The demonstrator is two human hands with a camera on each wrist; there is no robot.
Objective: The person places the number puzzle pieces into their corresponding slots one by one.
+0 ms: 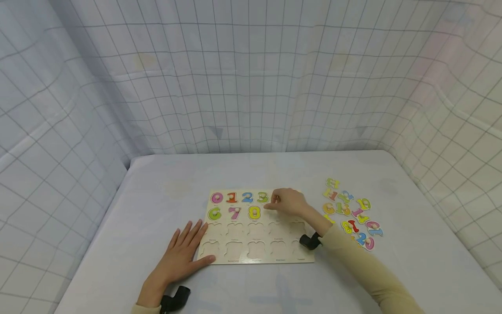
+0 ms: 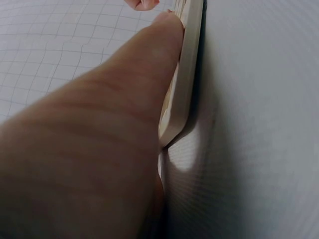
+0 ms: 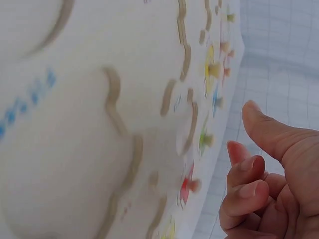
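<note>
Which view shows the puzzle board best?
The head view: it shows the puzzle board from above, nearly whole, with the right hand over its upper right. The left wrist view catches mainly an edge; the right wrist view, a close, slanted part of its recessed face.

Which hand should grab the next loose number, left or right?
Probably the right hand: it looks free and is nearer the loose numbers, right of the puzzle board. The left hand rests on the board's left edge, farther away.

Puzzle board (image 1: 255, 260): pale wood, smooth, slight sheen. Number pieces (image 1: 254, 213): smooth printed faces, wooden-looking pegs (image 3: 214, 69). Curtain (image 1: 251, 87): creased cloth. Desk (image 1: 164, 183): matt cloth covering. Sleeve (image 1: 364, 272): matt cloth.
</note>
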